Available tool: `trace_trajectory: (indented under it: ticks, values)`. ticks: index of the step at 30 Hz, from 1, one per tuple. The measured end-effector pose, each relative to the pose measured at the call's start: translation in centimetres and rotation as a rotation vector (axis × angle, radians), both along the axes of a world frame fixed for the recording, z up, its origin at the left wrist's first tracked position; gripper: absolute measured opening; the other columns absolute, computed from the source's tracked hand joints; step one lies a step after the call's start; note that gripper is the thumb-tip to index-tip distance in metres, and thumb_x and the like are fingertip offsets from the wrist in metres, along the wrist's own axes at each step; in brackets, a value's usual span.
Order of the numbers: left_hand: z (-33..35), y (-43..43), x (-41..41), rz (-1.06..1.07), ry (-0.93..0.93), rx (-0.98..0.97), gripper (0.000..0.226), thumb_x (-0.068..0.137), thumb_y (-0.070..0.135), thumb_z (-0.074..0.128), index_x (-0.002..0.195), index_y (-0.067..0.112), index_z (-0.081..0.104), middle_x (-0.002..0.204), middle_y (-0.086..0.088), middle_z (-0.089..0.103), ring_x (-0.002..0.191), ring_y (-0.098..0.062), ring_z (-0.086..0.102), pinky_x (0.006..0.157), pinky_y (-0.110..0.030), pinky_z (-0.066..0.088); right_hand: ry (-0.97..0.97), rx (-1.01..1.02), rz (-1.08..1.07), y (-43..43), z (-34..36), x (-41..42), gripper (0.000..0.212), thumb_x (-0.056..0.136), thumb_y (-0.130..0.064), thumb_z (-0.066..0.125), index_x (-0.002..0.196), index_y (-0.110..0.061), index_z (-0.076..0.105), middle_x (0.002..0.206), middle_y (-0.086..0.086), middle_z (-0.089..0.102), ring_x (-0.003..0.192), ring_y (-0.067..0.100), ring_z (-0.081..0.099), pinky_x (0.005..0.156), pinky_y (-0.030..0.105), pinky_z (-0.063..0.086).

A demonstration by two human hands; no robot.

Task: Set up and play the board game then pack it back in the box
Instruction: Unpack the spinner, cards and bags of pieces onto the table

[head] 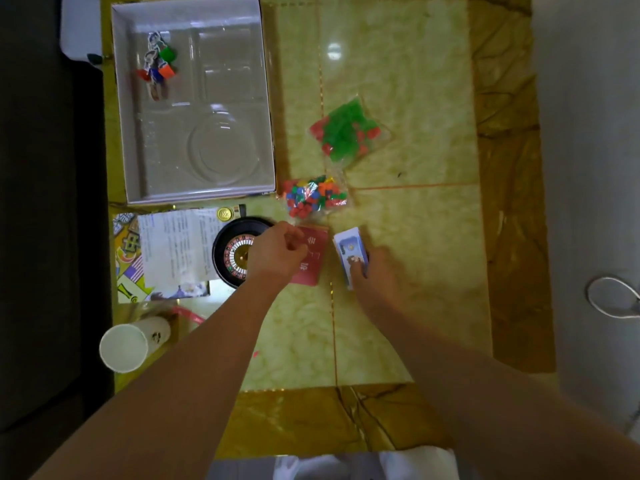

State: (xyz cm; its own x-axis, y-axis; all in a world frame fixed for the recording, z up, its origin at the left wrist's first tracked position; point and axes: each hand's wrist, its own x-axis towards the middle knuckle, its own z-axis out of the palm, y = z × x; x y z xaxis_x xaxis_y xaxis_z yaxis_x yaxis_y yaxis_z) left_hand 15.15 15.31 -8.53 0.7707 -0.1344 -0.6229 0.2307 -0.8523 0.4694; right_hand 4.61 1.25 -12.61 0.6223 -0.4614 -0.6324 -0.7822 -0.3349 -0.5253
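Yellow-green marble surface [398,81]: right hand [375,271] grips blue-and-white card deck [349,249]; left hand [277,252], fingers curled, apparently pinches red card pack [313,261].

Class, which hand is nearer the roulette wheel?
Left. The left hand overlaps the right edge of the roulette wheel; the right hand holds the blue cards farther right.

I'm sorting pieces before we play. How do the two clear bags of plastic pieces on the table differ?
The far bag holds mostly green pieces with some red; the near bag mixes red, blue, green, orange and yellow. The far bag lies out on open table; the near bag sits by the box corner, just beyond the left hand. Both are clear plastic and lie flat on the table.
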Motion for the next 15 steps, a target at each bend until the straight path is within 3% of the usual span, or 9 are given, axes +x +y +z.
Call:
trace_trajectory:
  ticks: [2,10,15]
  values:
    - [-0.5,0.3,-0.4,0.001,-0.036,-0.006,0.020,0.085,0.016,0.064,0.105,0.018,0.066,0.098,-0.001,0.069,0.091,-0.021,0.064,0.070,-0.025,0.042,0.009,-0.141,0.095,0.5,-0.7,0.3,0.026,0.092,-0.025,0.051,0.111,-0.006,0.055,0.110,0.013,0.054,0.098,0.030,0.054,0.083,0.044,0.047]
    - [-1.5,0.7,0.2,-0.058,0.035,0.001,0.040,0.088,0.018,0.062,0.128,0.014,0.058,0.114,-0.005,0.066,0.106,-0.024,0.061,0.086,-0.032,0.047,0.048,-0.422,0.196,0.7,-0.6,1.4,0.042,0.086,-0.030,0.060,0.122,-0.011,0.048,0.121,0.010,0.047,0.116,0.028,0.043,0.093,0.039,0.036]
    - [-1.6,1.0,0.8,-0.069,0.044,-0.026,0.032,0.090,0.019,0.060,0.122,0.016,0.063,0.113,-0.003,0.068,0.104,-0.022,0.062,0.085,-0.028,0.046,0.012,-0.423,0.151,0.1,-0.3,1.6,0.047,0.085,-0.028,0.059,0.128,-0.011,0.049,0.125,0.009,0.047,0.118,0.027,0.042,0.095,0.038,0.034]
